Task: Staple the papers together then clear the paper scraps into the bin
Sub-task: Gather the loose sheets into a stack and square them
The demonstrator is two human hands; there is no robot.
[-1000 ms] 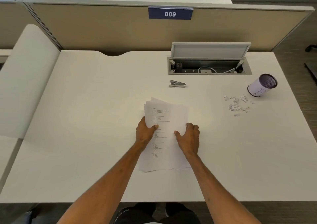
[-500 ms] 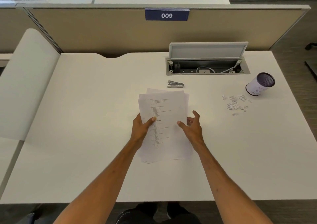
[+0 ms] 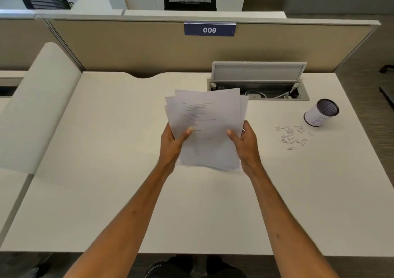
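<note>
A loose, fanned stack of printed white papers (image 3: 209, 126) is lifted off the white desk (image 3: 106, 171), tilted up toward me. My left hand (image 3: 172, 143) grips its left edge with the thumb on top. My right hand (image 3: 245, 143) grips the right edge the same way. The raised sheets hide the stapler. A small heap of white paper scraps (image 3: 291, 135) lies on the desk to the right. Just beyond the scraps stands a small white bin (image 3: 320, 115) with a dark mesh inside.
An open cable tray (image 3: 277, 93) with its grey lid raised sits in the desk behind the papers. A beige partition (image 3: 128, 49) with a "009" label bounds the far edge. A white side panel (image 3: 38, 107) rises at the left.
The papers lay flat on the desk under both hands. Both hands took hold of the stack's sides and raised it, tilted, so it now covers the stapler.
</note>
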